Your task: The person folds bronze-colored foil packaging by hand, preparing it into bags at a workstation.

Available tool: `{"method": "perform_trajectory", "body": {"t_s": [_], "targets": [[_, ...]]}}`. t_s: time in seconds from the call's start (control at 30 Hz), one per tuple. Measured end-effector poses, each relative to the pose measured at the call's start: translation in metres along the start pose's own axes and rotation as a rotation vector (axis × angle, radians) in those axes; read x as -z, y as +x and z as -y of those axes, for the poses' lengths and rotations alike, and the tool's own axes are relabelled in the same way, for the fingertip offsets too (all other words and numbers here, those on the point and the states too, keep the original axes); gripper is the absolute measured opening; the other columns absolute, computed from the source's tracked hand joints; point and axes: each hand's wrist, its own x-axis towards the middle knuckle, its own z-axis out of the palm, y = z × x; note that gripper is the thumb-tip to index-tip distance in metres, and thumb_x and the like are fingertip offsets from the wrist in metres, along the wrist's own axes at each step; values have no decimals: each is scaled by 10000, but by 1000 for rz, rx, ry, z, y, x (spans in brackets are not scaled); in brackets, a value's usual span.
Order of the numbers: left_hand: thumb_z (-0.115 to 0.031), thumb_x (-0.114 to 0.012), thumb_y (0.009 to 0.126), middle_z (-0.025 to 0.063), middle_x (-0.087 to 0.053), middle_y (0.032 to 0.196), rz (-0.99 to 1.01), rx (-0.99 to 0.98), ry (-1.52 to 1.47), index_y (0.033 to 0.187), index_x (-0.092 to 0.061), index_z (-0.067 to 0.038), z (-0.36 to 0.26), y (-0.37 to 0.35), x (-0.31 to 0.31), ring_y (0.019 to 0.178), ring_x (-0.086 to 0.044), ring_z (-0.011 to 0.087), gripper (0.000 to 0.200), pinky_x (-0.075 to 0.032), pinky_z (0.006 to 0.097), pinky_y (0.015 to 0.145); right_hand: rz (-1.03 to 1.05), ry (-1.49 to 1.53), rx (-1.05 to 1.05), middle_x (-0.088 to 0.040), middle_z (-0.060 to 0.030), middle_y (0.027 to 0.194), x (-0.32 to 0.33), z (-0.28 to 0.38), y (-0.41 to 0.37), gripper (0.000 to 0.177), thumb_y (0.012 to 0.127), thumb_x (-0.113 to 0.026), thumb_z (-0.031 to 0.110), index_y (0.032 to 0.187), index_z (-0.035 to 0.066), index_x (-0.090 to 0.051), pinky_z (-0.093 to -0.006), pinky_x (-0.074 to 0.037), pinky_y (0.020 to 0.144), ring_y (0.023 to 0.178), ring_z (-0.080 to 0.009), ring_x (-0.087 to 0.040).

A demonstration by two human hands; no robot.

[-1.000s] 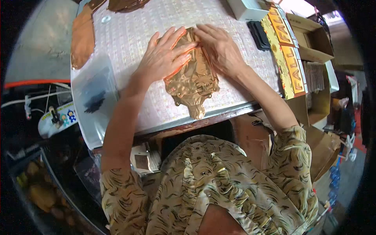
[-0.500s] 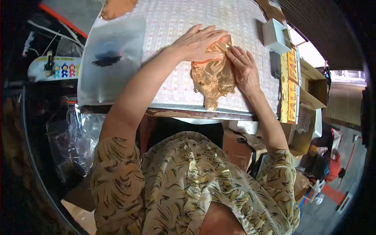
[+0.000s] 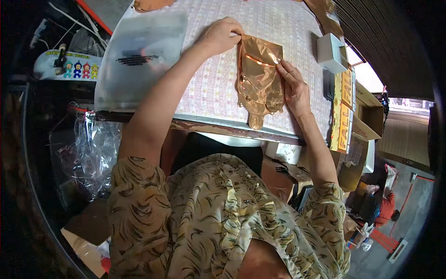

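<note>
Foil piece (image 3: 259,81): left hand (image 3: 220,35) pinches top corner; right hand (image 3: 293,88) flat on edge, released; white box (image 3: 331,52) nearby.

Your foil piece (image 3: 259,79) is a thin, shiny sheet of copper-gold, crinkled and catching bright glints along a crease near its top; it lies flat on the patterned table cover (image 3: 209,88), lengthwise away from you; its far end is cut square, its near end is scalloped and narrows to a small tab just short of the table's near edge; your left hand (image 3: 223,36) pinches its far left corner; your right hand (image 3: 295,90) rests fingertips on its right edge.
</note>
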Motion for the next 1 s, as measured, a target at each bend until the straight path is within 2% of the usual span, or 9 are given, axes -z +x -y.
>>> {"method": "perform_trajectory", "body": {"t_s": [0.17,0.23,0.37,0.43,0.53,0.67,0.73,0.83,1.0], "targets": [[-186,-678,848,101,-699,1177,-2,31,-65,1038,-784,-101,3,9,-7,1106,-662,279,234,-515,392,984,-15,-22,10,-616,-164,1416,-1,-2,0,427,946,-589,-78,1334,78,-677,-375,-470,1101,1313,-331,-587],[-197,-681,913,74,-698,1191,39,114,4,1065,-775,-74,-5,12,-5,1117,-663,232,217,-511,350,992,-20,-29,8,-624,-164,1404,-2,-2,0,429,948,-576,-86,1331,78,-678,-374,-469,1102,1309,-329,-590],[-190,-685,910,64,-717,1149,96,178,-17,1027,-788,-81,-11,19,-5,1070,-682,225,190,-528,342,961,-8,-15,-21,-632,-167,1390,-1,2,1,433,944,-571,-89,1329,78,-680,-372,-466,1106,1300,-331,-597],[-173,-695,894,47,-735,1087,-8,220,-18,986,-800,-104,-4,24,-15,1020,-700,217,155,-542,329,927,-24,-29,-26,-631,-171,1391,-3,1,2,432,941,-573,-79,1329,78,-679,-377,-473,1100,1287,-337,-606],[-157,-716,867,33,-742,1056,-111,93,82,977,-805,-138,9,39,-23,986,-709,205,143,-554,322,892,-59,-130,56,-629,-179,1391,-7,-1,12,429,941,-576,-68,1331,78,-678,-381,-483,1090,1279,-340,-611],[-153,-741,841,34,-742,1043,-58,160,81,962,-807,-154,18,49,-16,955,-716,202,137,-562,322,874,-78,-158,44,-620,-184,1400,-15,-4,18,421,943,-576,-61,1326,79,-682,-381,-490,1084,1281,-344,-608],[-168,-758,829,35,-741,1045,-40,234,-2,946,-804,-144,19,48,-14,934,-720,198,127,-566,321,857,-90,-93,-38,-614,-182,1410,-17,-1,16,415,946,-578,-63,1320,79,-687,-374,-489,1084,1276,-341,-609],[-174,-767,820,33,-741,1037,-77,165,53,936,-799,-133,23,47,-14,919,-722,195,127,-568,319,843,-113,-84,-50,-610,-183,1417,-21,-4,15,416,945,-584,-68,1319,81,-688,-369,-494,1078,1269,-336,-611],[-173,-771,824,29,-741,1040,-58,162,54,941,-793,-117,24,48,-14,910,-724,193,132,-569,318,839,-107,-64,-56,-607,-189,1420,-19,-1,15,425,941,-599,-70,1325,89,-686,-360,-490,1082,1280,-331,-604]]}}
